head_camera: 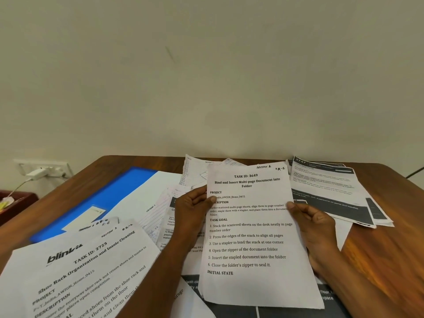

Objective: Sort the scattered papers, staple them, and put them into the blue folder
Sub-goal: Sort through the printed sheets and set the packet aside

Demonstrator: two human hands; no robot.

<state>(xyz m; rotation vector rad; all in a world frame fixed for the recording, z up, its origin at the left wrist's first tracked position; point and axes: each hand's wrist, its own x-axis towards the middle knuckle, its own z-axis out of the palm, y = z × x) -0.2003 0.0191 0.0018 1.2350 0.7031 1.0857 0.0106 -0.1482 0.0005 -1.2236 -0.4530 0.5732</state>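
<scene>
Both hands hold one printed sheet [252,226] up in front of the person, above the wooden surface [378,260]. The left hand [192,210] pinches the sheet's left edge, with the thumb on the front and the other fingers behind. The right hand [314,226] pinches the right edge in the same way. So each grip is pressed on the paper, not spread.

The sheet stands with its long axis running from 6 o'clock to 12 o'clock, and its handwritten mark "R-1" is at the top right corner. It seems to be the first page of its set.

The other scattered papers [87,267] lie on the surface all around: a large pile at 8 o'clock from the held sheet, a dark printed group [332,191] at 2 o'clock, and lined pages under the left hand.

The blue folder [114,198] lies flat at about 10 o'clock from the held sheet, partly covered by white pages. Its long axis runs diagonally, from near left to far right. The left hand is clearly nearer to it. I see no stapler in this view, so I judge that sorting is the step now in hand.
</scene>
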